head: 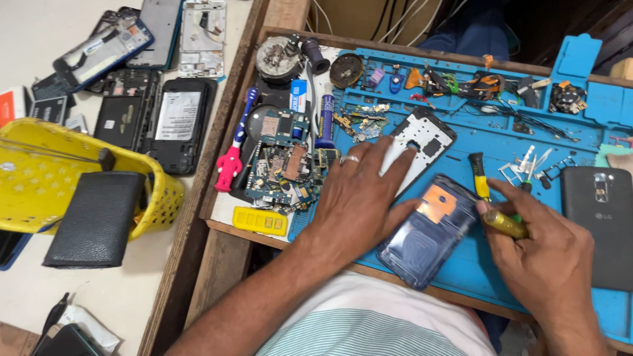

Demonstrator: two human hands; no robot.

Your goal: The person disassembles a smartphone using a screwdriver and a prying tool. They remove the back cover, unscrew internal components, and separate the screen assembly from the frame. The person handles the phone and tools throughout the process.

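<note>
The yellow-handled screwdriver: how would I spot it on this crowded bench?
Start at the blue work mat and find the dark phone frame at its front edge. The right hand beside that frame grips the screwdriver. Its clear yellow handle sets it apart from the black-and-yellow tool lying loose just above.

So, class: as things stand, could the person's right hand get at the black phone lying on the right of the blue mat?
Probably yes. The right hand lies right beside the black phone with bare blue mat between them, though it already holds a yellow-handled screwdriver, which would hamper a grasp.
</note>
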